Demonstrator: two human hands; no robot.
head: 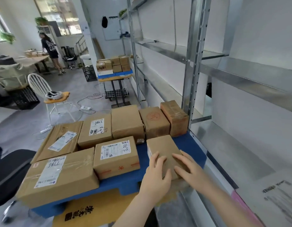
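A small plain cardboard box [163,148] sits at the near right of a blue board [189,145]. My left hand [155,173] grips its near left side, thumb on the front face and fingers over the top. My right hand [187,167] lies on the box's top right part with its fingers bent over it. Several other taped parcels cover the board: a labelled one [116,156] just left of my hands, a large one marked 9877 [60,176] at the near left, and a row along the far edge [127,122].
A metal shelving rack [191,79] with bare shelves runs along the right, its lower shelf [232,149] beside the board. A black chair [9,174] stands at the left. Further off are a white chair [43,90], cables on the floor, a second cart of boxes [114,64] and a person [50,51].
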